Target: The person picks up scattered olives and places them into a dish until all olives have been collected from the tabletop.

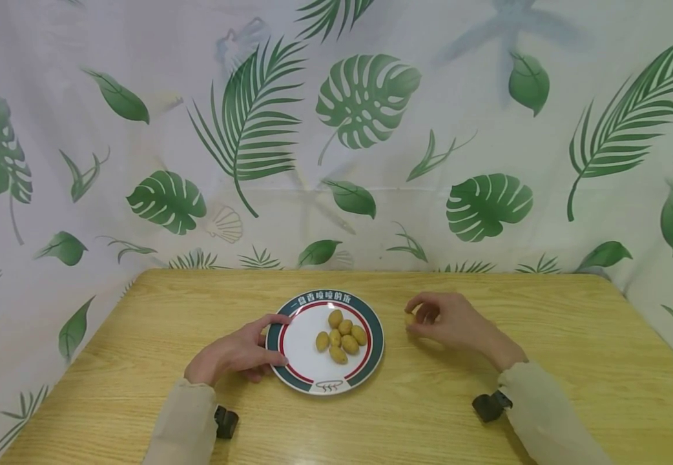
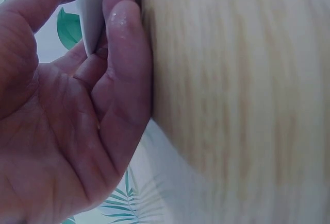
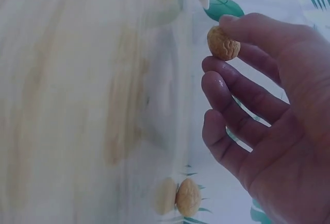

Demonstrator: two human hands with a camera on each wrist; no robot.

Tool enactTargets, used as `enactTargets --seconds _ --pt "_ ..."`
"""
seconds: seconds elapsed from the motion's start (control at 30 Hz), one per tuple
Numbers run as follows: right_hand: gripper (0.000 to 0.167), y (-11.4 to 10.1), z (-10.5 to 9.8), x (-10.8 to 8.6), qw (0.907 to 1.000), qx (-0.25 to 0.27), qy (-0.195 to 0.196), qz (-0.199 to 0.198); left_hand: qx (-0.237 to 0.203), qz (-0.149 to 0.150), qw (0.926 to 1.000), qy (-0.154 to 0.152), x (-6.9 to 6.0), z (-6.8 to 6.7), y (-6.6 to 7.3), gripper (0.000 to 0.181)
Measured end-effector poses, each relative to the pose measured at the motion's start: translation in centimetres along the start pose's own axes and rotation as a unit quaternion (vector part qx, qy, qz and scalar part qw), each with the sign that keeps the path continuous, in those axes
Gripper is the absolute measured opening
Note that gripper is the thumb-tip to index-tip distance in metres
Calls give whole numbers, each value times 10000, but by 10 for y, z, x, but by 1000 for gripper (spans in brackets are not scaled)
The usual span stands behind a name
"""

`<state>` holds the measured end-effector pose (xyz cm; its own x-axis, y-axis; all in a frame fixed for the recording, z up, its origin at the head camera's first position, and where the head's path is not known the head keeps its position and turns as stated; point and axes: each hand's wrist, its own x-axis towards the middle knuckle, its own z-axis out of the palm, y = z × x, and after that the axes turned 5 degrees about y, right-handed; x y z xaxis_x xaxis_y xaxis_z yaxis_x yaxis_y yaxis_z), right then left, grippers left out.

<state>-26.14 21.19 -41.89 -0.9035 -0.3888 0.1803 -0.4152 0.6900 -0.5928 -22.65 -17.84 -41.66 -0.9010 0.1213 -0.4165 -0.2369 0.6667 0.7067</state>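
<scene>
My left hand (image 1: 238, 349) grips the near-left rim of a white plate (image 1: 298, 345) with a dark green and red border. In the left wrist view the plate's edge (image 2: 92, 18) sits between thumb and fingers, with the lower fingers beneath it. Several small yellow-brown oval fruits (image 1: 349, 344) lie clustered on the plate's right half. Right of the plate, my right hand (image 1: 449, 320) pinches one such wrinkled fruit (image 3: 223, 42) between thumb and fingertip. Another fruit (image 3: 188, 197) shows on the table in the right wrist view; the head view does not show it.
The wood-grain table (image 1: 406, 426) ends at a cloth backdrop (image 1: 290, 226) printed with green leaves, close behind the plate. Each wrist carries a small black camera, one (image 1: 227, 422) on the left and one (image 1: 491, 406) on the right.
</scene>
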Motion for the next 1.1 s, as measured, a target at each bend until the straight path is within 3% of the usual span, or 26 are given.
enactTargets --seconds 0.27,0.83,1.1 --pt "24 -15 0 -1 9993 134 31 -361 -10 -4 10000 3 0 0 1 70" --pt "24 -39 12 4 9985 151 -127 -506 -16 22 10000 -8 1 1 0 70" --pt "23 -48 21 10 9950 346 -232 -903 14 0 10000 6 1 1 -1 70"
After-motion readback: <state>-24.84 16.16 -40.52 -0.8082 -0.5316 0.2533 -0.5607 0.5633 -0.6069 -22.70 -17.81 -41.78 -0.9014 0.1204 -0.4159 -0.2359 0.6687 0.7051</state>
